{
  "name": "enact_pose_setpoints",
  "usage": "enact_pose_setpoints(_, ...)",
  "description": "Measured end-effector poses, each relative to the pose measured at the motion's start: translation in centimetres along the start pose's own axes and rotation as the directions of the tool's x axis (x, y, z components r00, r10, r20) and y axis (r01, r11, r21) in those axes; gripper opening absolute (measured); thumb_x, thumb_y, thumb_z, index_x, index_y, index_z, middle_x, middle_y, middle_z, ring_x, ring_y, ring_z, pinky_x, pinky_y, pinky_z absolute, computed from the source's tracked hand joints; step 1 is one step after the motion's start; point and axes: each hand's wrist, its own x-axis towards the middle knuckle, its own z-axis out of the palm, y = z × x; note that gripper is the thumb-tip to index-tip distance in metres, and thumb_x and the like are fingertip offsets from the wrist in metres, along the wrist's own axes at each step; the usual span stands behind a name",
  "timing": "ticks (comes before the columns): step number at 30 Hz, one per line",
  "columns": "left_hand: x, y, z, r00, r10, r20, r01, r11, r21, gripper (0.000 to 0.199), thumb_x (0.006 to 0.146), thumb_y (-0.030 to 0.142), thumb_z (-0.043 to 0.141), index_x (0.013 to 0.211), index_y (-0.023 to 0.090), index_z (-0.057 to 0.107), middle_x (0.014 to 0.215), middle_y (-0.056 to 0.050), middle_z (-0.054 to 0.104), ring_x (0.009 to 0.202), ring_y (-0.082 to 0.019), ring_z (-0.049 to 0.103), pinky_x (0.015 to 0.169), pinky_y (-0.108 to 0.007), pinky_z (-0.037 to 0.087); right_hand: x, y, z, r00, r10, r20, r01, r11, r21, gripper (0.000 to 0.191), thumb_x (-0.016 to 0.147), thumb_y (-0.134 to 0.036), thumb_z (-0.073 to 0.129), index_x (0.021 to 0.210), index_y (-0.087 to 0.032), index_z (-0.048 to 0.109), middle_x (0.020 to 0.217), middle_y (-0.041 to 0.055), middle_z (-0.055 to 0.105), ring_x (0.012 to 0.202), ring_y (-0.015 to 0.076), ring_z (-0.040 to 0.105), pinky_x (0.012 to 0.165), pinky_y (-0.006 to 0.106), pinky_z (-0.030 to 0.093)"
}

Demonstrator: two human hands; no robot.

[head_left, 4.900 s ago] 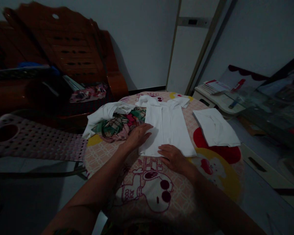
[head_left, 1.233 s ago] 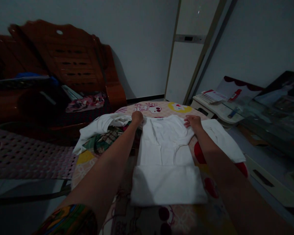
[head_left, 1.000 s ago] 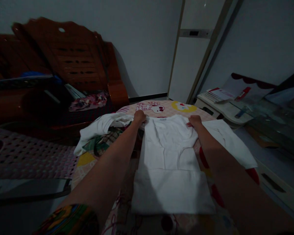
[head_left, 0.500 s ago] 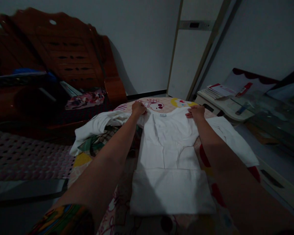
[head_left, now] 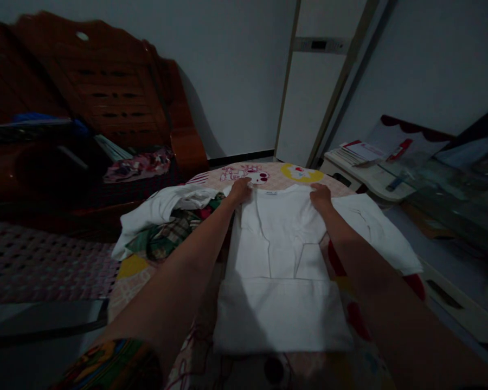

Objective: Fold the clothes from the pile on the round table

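Observation:
In front of me a white shirt (head_left: 282,265) lies partly folded on a round table, its hem end turned up in a wide band towards me. The collar with its small label is at the far end. My left hand (head_left: 241,192) is closed on the shirt's left shoulder, beside the neckline. On the opposite shoulder, my right hand (head_left: 321,196) grips the fabric with fingers curled. Both arms reach forward along the sides of the shirt. The fingertips are partly hidden by the hands and cloth.
A heap of clothes (head_left: 162,233), white and green plaid, lies left on the patterned tablecloth (head_left: 301,172). At right is a folded white garment (head_left: 374,227). A wooden chair (head_left: 109,97) stands behind on the left; a cabinet with papers (head_left: 360,151) is at the right.
Both hands have drawn slightly closer together and a little nearer to me. The shoulders have come inward, and the neckline lies flatter. The camera view has shifted slightly.

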Motion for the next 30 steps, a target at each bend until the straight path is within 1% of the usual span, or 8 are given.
enact_pose_setpoints(4, -1.6, 0.1, -1.4, 0.995, 0.001, -0.097, -0.004, 1.000, -0.027, 0.049, 0.086, 0.011, 0.052, 0.134, 0.010, 0.057, 0.137, -0.015, 0.061, 0.113, -0.018, 0.065, 0.104, -0.031, 0.046, -2.6, -2.7, -0.6, 0.994, -0.057, 0.093, 0.053, 0.997, 0.053, 0.039, 0.071, -0.008, 0.053, 0.101, -0.014, 0.076, 0.109, 0.0107, 0.075, 0.106, 0.0241, 0.068, 0.102, 0.039, 0.050)
enact_pose_setpoints(7, -3.5, -0.2, -2.6, 0.986, -0.083, -0.147, 0.083, 0.997, -0.009, 0.040, 0.087, 0.013, 0.050, 0.124, 0.009, 0.064, 0.120, -0.015, 0.070, 0.108, -0.021, 0.067, 0.101, -0.032, 0.048, -5.5, -4.8, -1.6, 0.964, -0.162, 0.210, 0.130, 0.979, 0.159, 0.030, 0.076, -0.013, 0.055, 0.095, -0.018, 0.078, 0.101, 0.0066, 0.078, 0.100, 0.0231, 0.070, 0.099, 0.039, 0.051)
enact_pose_setpoints(10, -5.8, -0.2, -2.6, 0.987, -0.144, -0.074, 0.149, 0.987, 0.056, 0.032, 0.086, 0.022, 0.058, 0.115, 0.013, 0.070, 0.108, -0.012, 0.074, 0.107, -0.024, 0.067, 0.097, -0.033, 0.048, -8.4, -5.7, -2.3, 0.928, -0.194, 0.317, 0.109, 0.957, 0.268, 0.028, 0.079, -0.018, 0.059, 0.098, -0.019, 0.078, 0.104, 0.0063, 0.078, 0.100, 0.0226, 0.071, 0.097, 0.038, 0.052)
enact_pose_setpoints(14, -8.1, 0.5, -1.6, 0.983, -0.178, 0.036, 0.172, 0.978, 0.118, 0.043, 0.088, 0.036, 0.062, 0.123, 0.012, 0.065, 0.114, -0.013, 0.072, 0.111, -0.026, 0.065, 0.096, -0.033, 0.048, -11.0, -5.3, -2.1, 0.896, -0.142, 0.420, -0.001, 0.946, 0.323, 0.028, 0.080, -0.018, 0.061, 0.102, -0.017, 0.077, 0.108, 0.0095, 0.077, 0.102, 0.0240, 0.071, 0.095, 0.038, 0.053)
enact_pose_setpoints(18, -8.7, 1.5, -1.0, 0.968, -0.246, 0.038, 0.237, 0.957, 0.167, 0.059, 0.083, 0.036, 0.070, 0.135, 0.012, 0.054, 0.125, -0.015, 0.066, 0.117, -0.027, 0.062, 0.097, -0.032, 0.047, -11.9, -4.2, -1.6, 0.899, -0.123, 0.420, -0.044, 0.930, 0.366, 0.024, 0.079, -0.019, 0.061, 0.097, -0.019, 0.078, 0.103, 0.0074, 0.078, 0.098, 0.0237, 0.072, 0.093, 0.039, 0.054)
enact_pose_setpoints(23, -8.6, 1.9, -0.9, 0.969, -0.247, 0.017, 0.238, 0.950, 0.201, 0.060, 0.081, 0.032, 0.072, 0.133, 0.011, 0.053, 0.127, -0.018, 0.063, 0.117, -0.028, 0.061, 0.097, -0.033, 0.046, -12.3, -3.5, -1.4, 0.900, -0.126, 0.418, -0.064, 0.909, 0.412, 0.024, 0.079, -0.020, 0.062, 0.095, -0.018, 0.078, 0.100, 0.0071, 0.078, 0.094, 0.0226, 0.072, 0.090, 0.038, 0.055)
enact_pose_setpoints(26, -8.3, 1.3, -0.9, 0.975, -0.219, 0.023, 0.214, 0.969, 0.127, 0.062, 0.077, 0.025, 0.075, 0.134, 0.011, 0.054, 0.116, -0.014, 0.069, 0.113, -0.027, 0.063, 0.097, -0.032, 0.047, -12.4, -3.6, -1.2, 0.907, -0.139, 0.397, -0.036, 0.915, 0.402, 0.023, 0.078, -0.018, 0.061, 0.092, -0.019, 0.079, 0.098, 0.0068, 0.079, 0.093, 0.0224, 0.072, 0.089, 0.037, 0.055)
enact_pose_setpoints(30, -7.8, 0.3, -1.3, 0.983, -0.184, 0.021, 0.185, 0.980, -0.073, 0.064, 0.072, 0.018, 0.076, 0.133, 0.014, 0.058, 0.105, -0.008, 0.073, 0.099, -0.023, 0.068, 0.093, -0.031, 0.050, -12.5, -3.6, -1.0, 0.920, -0.149, 0.363, -0.013, 0.913, 0.407, 0.022, 0.077, -0.019, 0.061, 0.091, -0.019, 0.079, 0.096, 0.0067, 0.079, 0.091, 0.0224, 0.072, 0.087, 0.036, 0.055)
